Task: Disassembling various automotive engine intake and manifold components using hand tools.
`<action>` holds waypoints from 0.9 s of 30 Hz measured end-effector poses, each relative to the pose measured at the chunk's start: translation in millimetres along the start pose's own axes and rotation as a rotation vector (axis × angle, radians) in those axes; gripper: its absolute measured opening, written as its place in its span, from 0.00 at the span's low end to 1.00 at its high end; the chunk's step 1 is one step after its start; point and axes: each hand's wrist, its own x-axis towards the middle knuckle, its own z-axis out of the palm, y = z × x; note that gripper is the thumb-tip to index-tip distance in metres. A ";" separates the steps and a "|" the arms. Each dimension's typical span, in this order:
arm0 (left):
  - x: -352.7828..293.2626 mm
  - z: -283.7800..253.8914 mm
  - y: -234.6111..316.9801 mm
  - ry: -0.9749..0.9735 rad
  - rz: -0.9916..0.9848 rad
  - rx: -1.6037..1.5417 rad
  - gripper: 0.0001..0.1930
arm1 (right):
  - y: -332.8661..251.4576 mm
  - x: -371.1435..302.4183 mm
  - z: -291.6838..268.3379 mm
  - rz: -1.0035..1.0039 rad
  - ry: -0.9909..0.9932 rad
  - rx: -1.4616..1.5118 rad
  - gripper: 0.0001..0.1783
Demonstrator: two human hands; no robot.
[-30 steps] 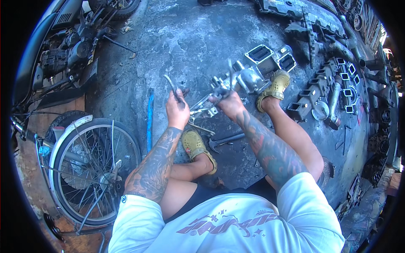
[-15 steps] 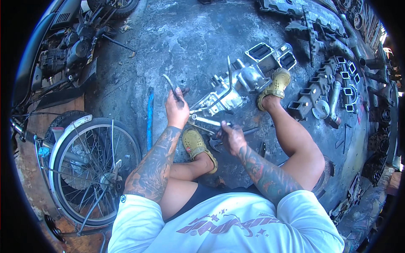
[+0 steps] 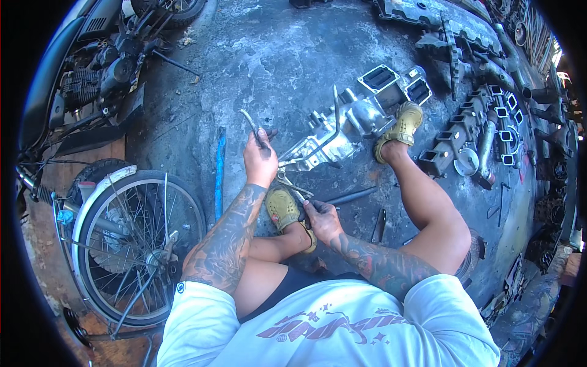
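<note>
My left hand is closed around a curved metal bar that sticks up past the fingers. It rests beside the narrow end of a silver metal housing. Across that housing runs a bent metal rod, its lower end close to my left fist. Nearer to me, my right hand grips a ring-ended wrench by its lower part. The wrench's ring end is just below my left hand, over my left shoe; whether it sits on a bolt I cannot tell.
A dark tube and a knife-like tool lie right of my right hand. A blue bar and a spoked wheel are at left. Rectangular-ported metal parts stand at right, beyond my right shoe.
My right hand has come toward me and slightly left, swinging the wrench handle down with it. My left hand stays nearly in place, still around the curved bar.
</note>
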 end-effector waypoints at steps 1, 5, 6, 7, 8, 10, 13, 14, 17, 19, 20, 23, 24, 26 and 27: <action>0.1 0.3 -0.4 -0.038 -0.024 0.005 0.18 | -0.5 0.1 0.3 0.077 0.052 -0.020 0.17; 0.7 0.3 -2.6 -0.008 0.012 -0.010 0.17 | -8.1 9.0 -10.8 0.022 0.089 0.075 0.15; 0.2 0.7 -2.8 0.000 0.020 0.017 0.17 | -13.0 16.1 -14.8 0.049 0.145 0.074 0.14; 0.3 1.3 -2.7 -0.033 -0.005 0.030 0.17 | -19.9 21.1 -25.9 0.017 0.131 -0.024 0.13; -0.2 1.8 -2.2 0.008 0.029 0.042 0.17 | -28.0 30.3 -32.2 -0.030 0.154 -0.217 0.13; -0.2 3.0 0.4 -0.033 -0.024 0.009 0.17 | -46.7 50.3 -41.3 -0.243 0.142 -0.394 0.11; -3.1 1.8 7.0 -0.044 -0.023 0.001 0.17 | -79.5 89.6 -45.1 -0.216 0.039 -0.080 0.10; -3.6 0.9 9.4 -0.003 0.022 0.011 0.17 | -87.7 99.9 -44.5 -0.300 -0.071 0.017 0.10; -0.5 -4.7 13.6 -0.080 -0.036 0.009 0.17 | -97.3 115.8 -33.2 -0.205 -0.079 -0.012 0.11; 0.5 -5.2 12.3 -0.038 0.004 0.033 0.18 | -93.5 114.4 -27.3 -0.112 -0.117 0.171 0.11; -1.0 -4.3 10.1 -0.071 -0.023 0.048 0.18 | -89.8 112.2 -25.4 -0.164 -0.181 0.192 0.11; -2.8 0.7 1.0 -0.033 -0.005 -0.055 0.18 | -76.6 106.5 -23.6 -0.018 -0.144 0.504 0.12; -2.7 2.2 -1.5 -0.082 -0.057 -0.146 0.18 | -73.8 107.4 -24.7 -0.062 -0.172 0.516 0.12; -2.5 3.7 -4.6 -0.048 0.010 -0.149 0.18 | -71.2 113.9 -27.2 0.059 -0.247 0.748 0.13; -1.9 3.4 -4.8 -0.079 -0.032 -0.144 0.18 | -72.0 118.7 -28.8 0.035 -0.269 0.738 0.13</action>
